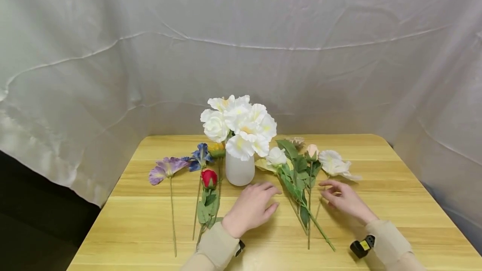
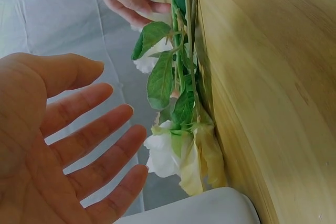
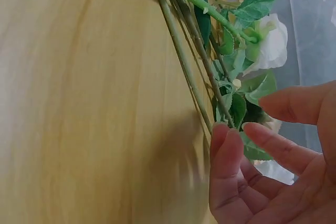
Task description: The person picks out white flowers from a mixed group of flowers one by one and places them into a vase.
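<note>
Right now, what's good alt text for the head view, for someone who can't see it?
On a wooden table, white flowers stand in a white vase; a person's bare left grip is in front of it, the right grip near loose flowers to the right. A purple flower, blue flower and red rose lie left of the vase.

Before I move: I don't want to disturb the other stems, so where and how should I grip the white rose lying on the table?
I'd pinch the white rose by its bare lower stem, right hand coming from the right: that end angles out rightward, apart from the other stems.
</note>
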A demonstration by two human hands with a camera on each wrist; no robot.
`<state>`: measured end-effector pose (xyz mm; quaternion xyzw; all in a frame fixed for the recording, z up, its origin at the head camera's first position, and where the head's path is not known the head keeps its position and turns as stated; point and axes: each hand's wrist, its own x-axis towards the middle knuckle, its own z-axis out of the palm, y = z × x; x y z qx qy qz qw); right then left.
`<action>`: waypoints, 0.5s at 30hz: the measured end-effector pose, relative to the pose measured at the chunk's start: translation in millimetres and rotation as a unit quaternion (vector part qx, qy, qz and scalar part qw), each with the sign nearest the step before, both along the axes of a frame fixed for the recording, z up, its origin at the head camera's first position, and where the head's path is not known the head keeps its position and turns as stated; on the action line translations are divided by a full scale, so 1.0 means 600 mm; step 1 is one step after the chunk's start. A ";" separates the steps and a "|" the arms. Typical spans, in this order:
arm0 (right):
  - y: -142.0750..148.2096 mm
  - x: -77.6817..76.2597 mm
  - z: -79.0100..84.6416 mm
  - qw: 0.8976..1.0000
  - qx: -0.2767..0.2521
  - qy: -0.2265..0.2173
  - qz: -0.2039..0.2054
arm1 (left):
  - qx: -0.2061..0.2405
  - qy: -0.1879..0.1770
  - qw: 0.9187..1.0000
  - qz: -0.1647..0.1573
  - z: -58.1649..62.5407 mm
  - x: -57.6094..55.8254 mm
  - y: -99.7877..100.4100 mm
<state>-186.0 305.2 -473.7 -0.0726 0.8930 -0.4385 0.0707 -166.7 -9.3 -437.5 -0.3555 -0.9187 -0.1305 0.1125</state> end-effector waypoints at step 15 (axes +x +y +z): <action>0.000 -0.026 -0.009 0.998 0.065 -0.014 -0.010 | -0.003 -0.010 1.000 -0.003 -0.003 -0.003 0.012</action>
